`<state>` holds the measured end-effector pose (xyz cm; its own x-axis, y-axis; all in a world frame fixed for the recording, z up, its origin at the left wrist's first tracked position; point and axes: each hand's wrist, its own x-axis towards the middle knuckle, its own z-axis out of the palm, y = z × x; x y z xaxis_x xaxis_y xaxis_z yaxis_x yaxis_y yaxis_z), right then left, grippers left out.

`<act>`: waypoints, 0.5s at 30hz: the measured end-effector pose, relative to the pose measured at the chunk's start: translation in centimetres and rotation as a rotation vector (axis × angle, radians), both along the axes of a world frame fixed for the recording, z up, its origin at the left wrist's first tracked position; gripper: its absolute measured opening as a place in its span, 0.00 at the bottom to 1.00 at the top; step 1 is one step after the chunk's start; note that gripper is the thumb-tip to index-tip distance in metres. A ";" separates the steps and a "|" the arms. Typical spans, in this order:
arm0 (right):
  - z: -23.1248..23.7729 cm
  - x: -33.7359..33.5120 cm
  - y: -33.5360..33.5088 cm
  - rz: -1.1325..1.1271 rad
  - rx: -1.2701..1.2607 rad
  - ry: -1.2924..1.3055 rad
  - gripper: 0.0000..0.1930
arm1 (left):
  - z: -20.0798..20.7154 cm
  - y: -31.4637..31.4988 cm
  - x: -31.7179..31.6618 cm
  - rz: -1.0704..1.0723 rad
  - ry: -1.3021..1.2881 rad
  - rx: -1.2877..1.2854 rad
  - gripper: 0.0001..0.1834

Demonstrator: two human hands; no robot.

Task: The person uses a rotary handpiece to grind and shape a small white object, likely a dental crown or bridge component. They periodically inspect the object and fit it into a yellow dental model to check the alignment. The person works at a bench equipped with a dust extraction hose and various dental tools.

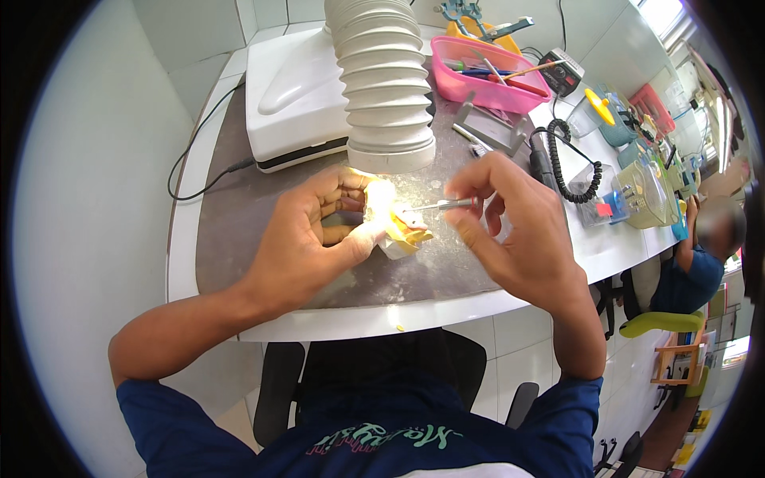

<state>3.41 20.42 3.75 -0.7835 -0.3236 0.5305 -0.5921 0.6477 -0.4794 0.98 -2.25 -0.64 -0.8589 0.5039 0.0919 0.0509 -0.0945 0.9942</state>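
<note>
My left hand (299, 239) is closed around a small white dental cast (396, 247) with yellow and pink parts on its right side. Glare from a bright light washes out the cast's upper left part. To its right, my right hand (518, 227) pinches a thin metal hand tool (456, 205) with a reddish end. Its slim tip points left, close to the cast; whether it touches cannot be made out. Both hands are over the dark work mat (239, 255), just below the mouth of a wide ribbed white hose (382, 95).
A white machine (291, 99) stands behind my left hand. At the back right are a pink basket (498, 97) of tools, a grey stand (486, 127) and a small brush (478, 147). A coiled cord (586, 191) hangs near clear containers (641, 195). Another person (693, 275) sits farther right.
</note>
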 end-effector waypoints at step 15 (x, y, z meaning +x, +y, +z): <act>-0.2 0.0 0.9 -0.031 0.260 -0.055 0.09 | 0.4 -0.2 0.3 0.015 0.000 -0.024 0.24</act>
